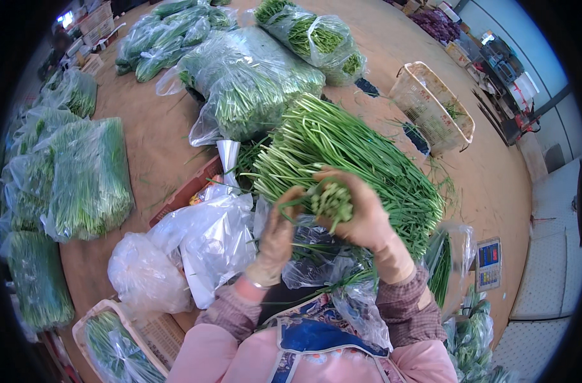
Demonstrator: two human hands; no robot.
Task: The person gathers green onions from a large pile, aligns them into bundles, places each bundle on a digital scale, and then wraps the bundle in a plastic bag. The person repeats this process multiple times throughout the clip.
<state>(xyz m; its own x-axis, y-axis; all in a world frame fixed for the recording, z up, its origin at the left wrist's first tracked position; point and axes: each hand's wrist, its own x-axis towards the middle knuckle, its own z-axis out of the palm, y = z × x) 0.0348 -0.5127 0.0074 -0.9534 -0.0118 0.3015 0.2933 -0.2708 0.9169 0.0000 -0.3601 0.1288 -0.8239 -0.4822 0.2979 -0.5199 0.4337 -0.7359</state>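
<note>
In the middle, my right hand [367, 214] is closed round a bunch of chives [332, 203], its cut stem ends facing me. My left hand [278, 230] is just left of the bunch, thumb and fingers pinched together. A thin green blade runs between those fingers and the bunch; the exact grip is partly hidden. Beyond both hands lies a big heap of loose chives [361, 153], pale stems to the left and green leaves to the right. Clear plastic [316, 255] with stray blades lies beneath my hands.
White plastic bags [201, 242] lie left of my hands by a red crate [185, 191]. Bagged greens [90, 182] line the left, with another big bag [252, 83] beyond the heap. A basket [431, 108] stands far right, a digital scale [488, 265] nearer. A crate [157, 332] sits lower left.
</note>
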